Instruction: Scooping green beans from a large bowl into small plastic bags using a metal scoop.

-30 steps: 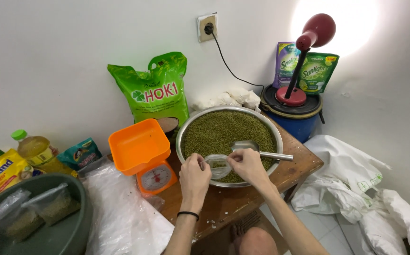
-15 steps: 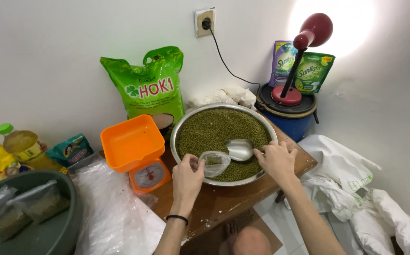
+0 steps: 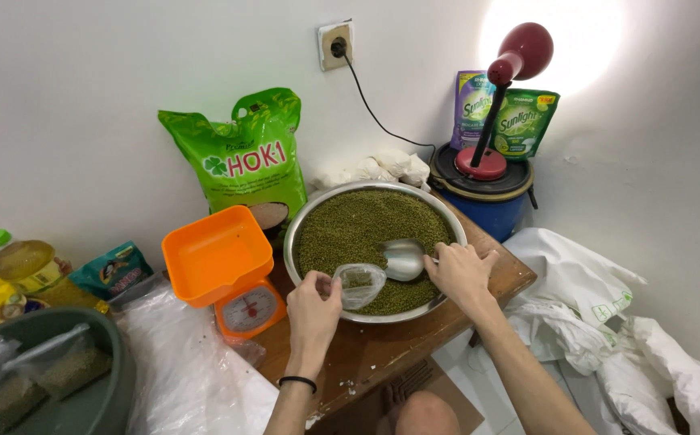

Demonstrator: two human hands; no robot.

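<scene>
A wide metal bowl [image 3: 309,216] full of small green beans [image 3: 358,225] sits on a low wooden table [image 3: 382,354]. My left hand [image 3: 314,300] holds a small clear plastic bag [image 3: 359,283] open over the bowl's near side; a few beans lie inside the bag. My right hand [image 3: 459,272] grips a metal scoop [image 3: 402,259], its cup lying in the beans right beside the bag's mouth.
An orange kitchen scale [image 3: 225,270] stands left of the bowl, a green sack [image 3: 245,157] behind it. A red lamp [image 3: 503,97] on a blue bucket [image 3: 483,201] is at the back right. Filled bags lie in a grey basin [image 3: 116,379] at left; white plastic bags [image 3: 608,322] at right.
The scoop has dipped into the beans and come close to the bag's mouth. My head has shifted, so the view sits slightly differently.
</scene>
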